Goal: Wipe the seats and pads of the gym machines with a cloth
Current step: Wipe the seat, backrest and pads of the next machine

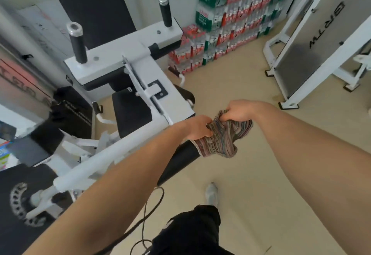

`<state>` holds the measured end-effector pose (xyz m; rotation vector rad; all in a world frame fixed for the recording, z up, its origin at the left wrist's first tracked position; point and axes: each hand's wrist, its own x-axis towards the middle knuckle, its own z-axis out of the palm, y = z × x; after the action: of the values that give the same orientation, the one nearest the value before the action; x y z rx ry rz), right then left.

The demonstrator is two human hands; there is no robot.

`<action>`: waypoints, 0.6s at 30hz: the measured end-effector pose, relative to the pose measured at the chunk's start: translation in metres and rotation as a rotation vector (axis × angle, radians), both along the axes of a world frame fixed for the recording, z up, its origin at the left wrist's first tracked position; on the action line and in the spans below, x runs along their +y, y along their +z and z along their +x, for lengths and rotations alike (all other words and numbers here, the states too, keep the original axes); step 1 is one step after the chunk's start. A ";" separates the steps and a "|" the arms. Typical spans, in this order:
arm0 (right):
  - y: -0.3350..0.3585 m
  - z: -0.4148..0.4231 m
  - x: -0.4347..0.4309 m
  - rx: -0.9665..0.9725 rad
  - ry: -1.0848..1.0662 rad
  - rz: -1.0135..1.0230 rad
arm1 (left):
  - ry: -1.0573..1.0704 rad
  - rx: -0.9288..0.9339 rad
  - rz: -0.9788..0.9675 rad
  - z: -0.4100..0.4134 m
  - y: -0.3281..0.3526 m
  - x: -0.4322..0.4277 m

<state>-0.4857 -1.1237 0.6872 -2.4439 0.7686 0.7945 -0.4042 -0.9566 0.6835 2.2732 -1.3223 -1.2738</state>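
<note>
1. Head view, nearest: a shoe (211, 194) stands on the floor, with a cable (148, 210) looping beside it.
2. The left hand (197, 127) and right hand (239, 111) meet in the air beside the machine. The fingers of both are curled into the cloth (222, 138): the left clutches its near edge, the right pinches an upper fold.
3. The cloth hangs bunched between them, its lower edge over the tip of a black pad (180, 160). I cannot tell whether the two touch.
4. It looks light, limp and soft, neither fragile nor slippery. It will sag wherever it is unsupported, so it is probably best folded into one palm to put a broad face on the padding.
5. Farther on, the seat (130, 112) and back pad (94, 5) look smooth and firm.
6. Farthest, bottle packs (230, 13) are stacked by the wall.
</note>
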 end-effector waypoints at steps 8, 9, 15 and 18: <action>-0.007 0.058 -0.159 0.027 -0.009 0.042 | 0.136 0.007 0.013 0.047 -0.027 -0.191; -0.007 0.067 -0.179 0.022 -0.001 0.053 | 0.177 0.015 0.006 0.055 -0.029 -0.210; -0.023 0.136 -0.289 0.021 0.131 0.089 | 0.363 0.039 0.011 0.120 -0.042 -0.294; -0.038 0.183 -0.337 0.038 0.230 0.110 | 0.472 0.024 0.031 0.157 -0.052 -0.331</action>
<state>-0.3027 -1.4610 0.6491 -2.4516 0.4479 0.9447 -0.2474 -1.2875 0.6317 2.3842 -0.6939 -1.1496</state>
